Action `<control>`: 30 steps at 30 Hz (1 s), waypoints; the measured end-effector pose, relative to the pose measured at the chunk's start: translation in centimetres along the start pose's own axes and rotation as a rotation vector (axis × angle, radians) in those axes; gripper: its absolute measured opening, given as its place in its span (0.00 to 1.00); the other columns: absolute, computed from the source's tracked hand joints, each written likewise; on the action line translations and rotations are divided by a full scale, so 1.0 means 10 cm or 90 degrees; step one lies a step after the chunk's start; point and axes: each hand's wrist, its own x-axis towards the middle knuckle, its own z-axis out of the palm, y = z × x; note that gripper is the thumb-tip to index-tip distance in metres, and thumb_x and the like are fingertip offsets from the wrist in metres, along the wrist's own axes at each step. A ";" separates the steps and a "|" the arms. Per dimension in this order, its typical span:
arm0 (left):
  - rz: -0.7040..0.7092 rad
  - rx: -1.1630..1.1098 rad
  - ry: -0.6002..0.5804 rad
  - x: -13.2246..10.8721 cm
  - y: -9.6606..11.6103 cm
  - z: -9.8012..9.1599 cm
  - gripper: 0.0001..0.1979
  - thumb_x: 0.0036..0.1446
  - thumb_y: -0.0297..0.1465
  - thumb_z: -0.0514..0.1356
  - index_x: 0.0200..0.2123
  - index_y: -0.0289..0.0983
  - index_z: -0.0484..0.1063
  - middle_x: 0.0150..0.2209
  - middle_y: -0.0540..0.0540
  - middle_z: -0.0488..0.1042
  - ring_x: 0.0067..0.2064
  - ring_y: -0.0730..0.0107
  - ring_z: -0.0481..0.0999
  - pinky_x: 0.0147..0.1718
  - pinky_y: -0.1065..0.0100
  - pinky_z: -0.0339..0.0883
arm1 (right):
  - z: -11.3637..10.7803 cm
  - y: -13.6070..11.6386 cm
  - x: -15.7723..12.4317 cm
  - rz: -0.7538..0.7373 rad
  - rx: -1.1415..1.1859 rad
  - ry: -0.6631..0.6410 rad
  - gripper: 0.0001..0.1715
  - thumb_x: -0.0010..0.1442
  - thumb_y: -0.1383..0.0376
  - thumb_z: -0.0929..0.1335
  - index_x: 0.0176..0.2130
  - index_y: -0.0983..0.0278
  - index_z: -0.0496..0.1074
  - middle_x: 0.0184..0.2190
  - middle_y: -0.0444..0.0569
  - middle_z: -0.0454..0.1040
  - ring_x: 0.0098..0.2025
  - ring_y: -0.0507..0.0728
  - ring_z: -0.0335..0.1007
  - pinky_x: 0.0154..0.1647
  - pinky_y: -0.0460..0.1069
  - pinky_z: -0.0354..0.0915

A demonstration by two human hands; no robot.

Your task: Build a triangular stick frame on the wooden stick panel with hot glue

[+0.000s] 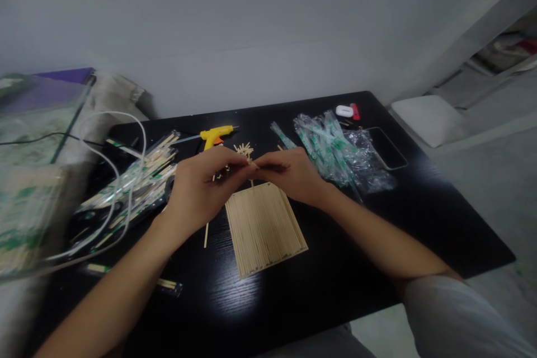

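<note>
Apparently the left hand (201,184) and right hand (293,174) are meeting fingertip to fingertip, both closed on a short thin wooden stick (252,163), just above the far edge of the flat pale panel of joined wooden sticks (265,230) lying on the black worktop (419,224). Handling it further is likely calling for a steady, fine pinch.

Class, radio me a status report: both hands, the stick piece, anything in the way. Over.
Left hand and right hand both pinch short stick piece. Held above flat stick panel on black table. Glue gun lies beyond, untouched.
</note>
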 end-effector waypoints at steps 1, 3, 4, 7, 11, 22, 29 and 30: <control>0.002 -0.002 0.000 0.00 0.00 0.00 0.04 0.63 0.34 0.66 0.35 0.41 0.79 0.31 0.51 0.80 0.31 0.71 0.76 0.30 0.67 0.69 | 0.00 0.00 0.00 0.004 0.004 -0.002 0.10 0.66 0.57 0.73 0.40 0.59 0.85 0.31 0.42 0.84 0.31 0.50 0.75 0.33 0.46 0.67; 0.007 -0.004 0.001 0.00 0.00 0.00 0.04 0.63 0.34 0.66 0.35 0.41 0.79 0.31 0.51 0.80 0.31 0.71 0.76 0.30 0.67 0.69 | 0.00 0.00 0.00 0.012 0.008 -0.005 0.10 0.66 0.58 0.73 0.40 0.60 0.84 0.31 0.43 0.83 0.31 0.50 0.74 0.33 0.46 0.67; 0.009 -0.004 0.003 0.00 0.00 0.00 0.04 0.63 0.33 0.66 0.35 0.41 0.79 0.31 0.51 0.80 0.31 0.71 0.76 0.30 0.68 0.69 | 0.00 0.00 0.00 0.015 0.010 -0.005 0.10 0.65 0.58 0.74 0.39 0.61 0.84 0.31 0.43 0.83 0.31 0.50 0.74 0.33 0.46 0.67; 0.016 -0.006 0.004 0.01 -0.01 0.00 0.03 0.63 0.33 0.66 0.35 0.40 0.79 0.31 0.51 0.80 0.30 0.72 0.76 0.29 0.68 0.68 | -0.01 -0.02 0.00 0.032 0.049 -0.001 0.10 0.63 0.58 0.75 0.38 0.62 0.83 0.30 0.43 0.82 0.30 0.50 0.74 0.32 0.45 0.67; 0.040 -0.016 0.009 0.02 -0.03 0.00 0.02 0.63 0.32 0.67 0.36 0.40 0.79 0.32 0.51 0.80 0.32 0.72 0.77 0.31 0.68 0.70 | 0.02 -0.04 0.00 0.055 0.184 0.008 0.14 0.59 0.56 0.77 0.40 0.63 0.80 0.34 0.44 0.82 0.35 0.52 0.78 0.40 0.47 0.72; 0.065 -0.011 0.012 0.04 0.01 -0.06 0.02 0.63 0.32 0.67 0.40 0.42 0.79 0.37 0.48 0.81 0.38 0.66 0.80 0.35 0.63 0.74 | 0.07 -0.07 0.00 0.083 0.320 0.016 0.15 0.57 0.58 0.79 0.41 0.63 0.77 0.37 0.45 0.82 0.40 0.53 0.79 0.48 0.51 0.75; 0.075 0.017 0.030 0.05 0.08 -0.12 0.03 0.65 0.31 0.64 0.38 0.43 0.79 0.36 0.49 0.82 0.37 0.66 0.80 0.36 0.63 0.76 | 0.07 -0.02 0.00 0.070 0.306 0.001 0.10 0.59 0.61 0.77 0.39 0.63 0.79 0.36 0.45 0.81 0.39 0.52 0.78 0.45 0.49 0.74; 0.080 0.019 0.030 0.05 0.07 -0.12 0.03 0.65 0.31 0.64 0.38 0.43 0.79 0.37 0.49 0.82 0.38 0.66 0.80 0.37 0.63 0.76 | 0.07 -0.02 0.00 0.068 0.306 0.003 0.10 0.60 0.61 0.77 0.39 0.63 0.79 0.36 0.44 0.81 0.39 0.52 0.78 0.45 0.49 0.74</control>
